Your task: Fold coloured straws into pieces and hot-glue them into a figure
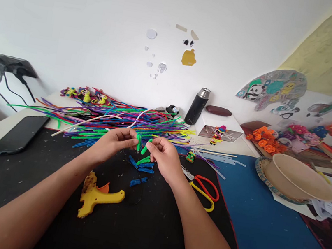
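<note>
My left hand (119, 141) pinches a short folded piece of green pipe cleaner (139, 142) between thumb and fingers. Close beside it, my right hand (163, 153) holds a second green pipe cleaner piece (146, 147), tilted. Below the hands, another green piece (143, 160) lies on the black mat (60, 225) among several blue folded pipe cleaner pieces (138, 181). A yellow hot glue gun (100, 198) with an orange trigger rests on its side beneath my left forearm. To the right of my right wrist lie scissors (206, 191) with red and yellow handles.
Loose pipe cleaners (117, 115) in many colours pile up along the wall. Behind them stand a black flask (197, 106) and a white box (220, 126). A phone (20, 136) lies at left. Bowls (301, 178) and orange flowers (265, 140) are at right.
</note>
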`<action>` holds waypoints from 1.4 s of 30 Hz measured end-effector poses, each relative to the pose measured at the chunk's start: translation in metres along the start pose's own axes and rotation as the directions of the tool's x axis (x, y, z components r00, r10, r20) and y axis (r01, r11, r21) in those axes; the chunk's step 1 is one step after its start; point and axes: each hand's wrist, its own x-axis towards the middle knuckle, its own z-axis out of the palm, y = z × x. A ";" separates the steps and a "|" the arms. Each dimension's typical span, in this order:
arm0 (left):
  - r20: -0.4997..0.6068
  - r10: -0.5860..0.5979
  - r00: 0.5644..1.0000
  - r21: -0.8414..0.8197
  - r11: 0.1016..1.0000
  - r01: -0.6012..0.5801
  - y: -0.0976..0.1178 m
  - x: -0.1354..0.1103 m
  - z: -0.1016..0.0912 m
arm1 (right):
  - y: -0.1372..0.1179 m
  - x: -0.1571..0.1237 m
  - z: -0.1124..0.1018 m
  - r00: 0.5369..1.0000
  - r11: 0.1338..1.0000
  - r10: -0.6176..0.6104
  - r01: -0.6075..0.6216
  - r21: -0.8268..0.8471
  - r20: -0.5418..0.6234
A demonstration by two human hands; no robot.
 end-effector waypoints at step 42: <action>0.047 0.046 0.998 0.112 0.992 -0.051 -0.004 -0.002 0.009 | 0.004 -0.007 0.006 0.989 0.933 -0.146 0.126 -0.337 -0.037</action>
